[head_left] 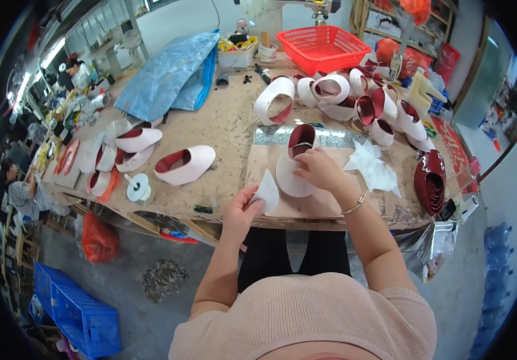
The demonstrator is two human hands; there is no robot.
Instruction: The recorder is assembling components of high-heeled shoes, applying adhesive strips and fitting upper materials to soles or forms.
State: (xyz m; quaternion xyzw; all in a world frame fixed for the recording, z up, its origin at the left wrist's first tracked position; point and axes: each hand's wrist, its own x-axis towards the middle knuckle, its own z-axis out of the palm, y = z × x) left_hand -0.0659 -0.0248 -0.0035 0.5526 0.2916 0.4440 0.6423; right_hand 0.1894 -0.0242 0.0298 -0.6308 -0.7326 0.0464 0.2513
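In front of me on the worktable stands a white shoe upper [290, 175] with a dark red lining, its opening facing away from me. My right hand [319, 168] is closed at the upper's edge, fingers bent over it; the fingertips are partly hidden. Left of it, my left hand [240, 210] pinches a thin white pointed piece [267, 192] between thumb and fingers, just above the table. Several white cut pieces [371, 168] lie in a loose pile to the right of my right hand.
More white uppers [185, 165] lie to the left, with others heaped at the far right. A nested stack of glossy dark red pieces [430, 182] sits at the right edge. Farther back are a red basket [323, 48] and blue sheeting [168, 72]. A blue crate [77, 312] stands on the floor.
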